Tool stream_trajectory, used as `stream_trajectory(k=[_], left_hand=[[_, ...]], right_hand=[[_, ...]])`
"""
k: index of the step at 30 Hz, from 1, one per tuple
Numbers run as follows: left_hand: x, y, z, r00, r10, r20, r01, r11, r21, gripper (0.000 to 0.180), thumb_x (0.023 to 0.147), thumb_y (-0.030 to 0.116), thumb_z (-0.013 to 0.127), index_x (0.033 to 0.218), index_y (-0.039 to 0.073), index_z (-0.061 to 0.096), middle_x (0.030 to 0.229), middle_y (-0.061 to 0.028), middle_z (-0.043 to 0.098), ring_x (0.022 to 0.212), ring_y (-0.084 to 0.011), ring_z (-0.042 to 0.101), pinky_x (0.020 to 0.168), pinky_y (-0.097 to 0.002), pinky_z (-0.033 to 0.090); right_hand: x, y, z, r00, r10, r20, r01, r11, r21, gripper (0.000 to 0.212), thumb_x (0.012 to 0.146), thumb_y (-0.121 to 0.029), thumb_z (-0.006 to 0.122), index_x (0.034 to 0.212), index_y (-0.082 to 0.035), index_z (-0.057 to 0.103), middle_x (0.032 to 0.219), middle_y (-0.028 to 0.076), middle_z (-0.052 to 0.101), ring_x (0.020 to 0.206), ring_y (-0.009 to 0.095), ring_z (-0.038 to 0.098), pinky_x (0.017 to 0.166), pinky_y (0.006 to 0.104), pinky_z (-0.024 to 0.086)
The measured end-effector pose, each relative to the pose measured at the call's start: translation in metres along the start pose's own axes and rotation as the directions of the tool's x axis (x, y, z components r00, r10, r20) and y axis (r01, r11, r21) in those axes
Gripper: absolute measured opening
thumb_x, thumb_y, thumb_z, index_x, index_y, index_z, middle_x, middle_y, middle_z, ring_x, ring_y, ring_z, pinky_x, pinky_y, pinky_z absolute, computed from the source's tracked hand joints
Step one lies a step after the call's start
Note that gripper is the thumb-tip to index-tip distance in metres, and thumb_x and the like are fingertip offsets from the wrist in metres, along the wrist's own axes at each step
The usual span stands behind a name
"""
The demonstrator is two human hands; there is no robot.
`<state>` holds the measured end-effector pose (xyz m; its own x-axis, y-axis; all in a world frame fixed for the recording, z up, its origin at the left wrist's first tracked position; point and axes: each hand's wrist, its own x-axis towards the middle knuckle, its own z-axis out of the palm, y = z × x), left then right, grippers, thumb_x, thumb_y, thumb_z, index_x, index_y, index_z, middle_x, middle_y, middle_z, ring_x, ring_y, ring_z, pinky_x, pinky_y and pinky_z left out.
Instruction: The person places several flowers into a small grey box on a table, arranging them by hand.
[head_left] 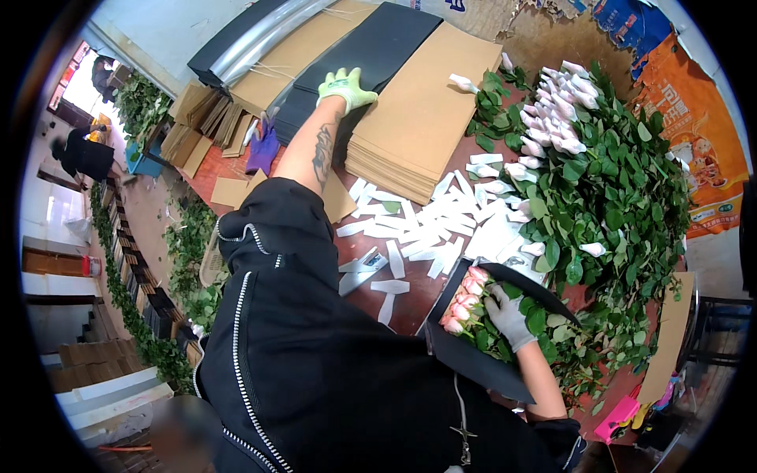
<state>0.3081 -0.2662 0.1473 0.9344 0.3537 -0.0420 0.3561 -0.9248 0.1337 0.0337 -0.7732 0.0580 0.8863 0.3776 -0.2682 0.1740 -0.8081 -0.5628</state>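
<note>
My left hand (347,88), in a pale green glove, reaches far out with its fingers spread flat on a stack of black cardboard sheets (394,47). Close to my body lies a bunch of pink roses (465,301) inside a folded black cardboard sheet (481,363). My right hand (509,317), in a grey glove, grips this bunch over its leaves and stems, just beside the blooms; some fingers are partly hidden in the foliage. Brown cardboard sheets (430,94) are piled right of the black stack.
Many white paper strips (410,225) lie scattered across the red table (371,296). Roses with white-wrapped heads (560,106) are heaped at the right. A purple glove (262,148) lies left of my left arm. Another person (85,151) stands in the left background.
</note>
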Motion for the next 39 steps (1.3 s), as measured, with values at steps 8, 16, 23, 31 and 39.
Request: stream_trajectory(k=[8,16,23,31,39], left_hand=[[0.024,-0.004,-0.013,0.983,-0.016,0.18,0.011,0.999,0.03,0.067,0.068,0.05,0.08,0.12,0.009,0.071,0.124,-0.0186,0.067,0.116,-0.0312,0.065,0.097,-0.0393,0.052],[0.043,0.002,-0.024,0.956,0.292,-0.02,-0.268,0.901,0.341,0.028,0.089,0.012,0.053,0.111,0.01,0.071,0.11,-0.015,0.071,0.105,-0.0329,0.068,0.086,-0.0432,0.055],[-0.071,-0.005,-0.101,0.634,0.424,-0.646,-0.356,0.903,0.243,0.044,0.088,0.03,0.065,0.13,0.019,0.06,0.087,-0.0142,0.072,0.072,-0.0359,0.068,0.063,-0.0469,0.054],[-0.274,0.093,-0.093,0.492,0.077,-0.867,-0.533,0.814,-0.23,0.011,0.074,0.025,0.06,0.073,0.015,0.056,0.048,-0.0067,0.055,0.045,-0.0275,0.059,0.041,-0.0422,0.038],[-0.38,0.135,-0.05,0.433,0.09,-0.897,-0.565,0.802,-0.192,0.029,0.078,0.034,0.06,0.082,0.007,0.067,0.061,-0.0053,0.062,0.05,-0.0262,0.06,0.042,-0.0386,0.041]], right_hand=[[-0.002,0.002,0.004,0.986,-0.095,-0.136,0.089,0.995,-0.054,0.024,0.086,-0.017,0.067,0.108,-0.007,0.068,0.103,0.015,0.068,0.101,0.034,0.063,0.093,0.0412,0.049],[-0.002,-0.001,-0.002,0.987,-0.076,-0.142,0.069,0.996,-0.053,0.025,0.088,-0.018,0.065,0.109,-0.007,0.068,0.105,0.016,0.069,0.099,0.034,0.065,0.089,0.042,0.051],[-0.01,-0.092,-0.084,0.94,-0.305,0.156,0.299,0.952,0.059,0.03,0.085,-0.017,0.066,0.112,-0.003,0.067,0.119,0.017,0.066,0.105,0.036,0.065,0.093,0.04,0.051],[-0.033,-0.181,-0.173,0.945,-0.236,0.225,-0.142,0.324,0.935,0.077,0.103,-0.056,0.038,0.154,0.0,0.024,0.131,0.024,0.058,0.08,0.022,0.067,0.054,0.0254,0.055],[0.015,-0.237,-0.146,0.883,-0.335,0.329,-0.022,0.67,0.742,0.069,0.095,-0.037,0.053,0.146,0.002,0.028,0.145,0.023,0.041,0.128,0.028,0.047,0.102,0.0374,0.047]])
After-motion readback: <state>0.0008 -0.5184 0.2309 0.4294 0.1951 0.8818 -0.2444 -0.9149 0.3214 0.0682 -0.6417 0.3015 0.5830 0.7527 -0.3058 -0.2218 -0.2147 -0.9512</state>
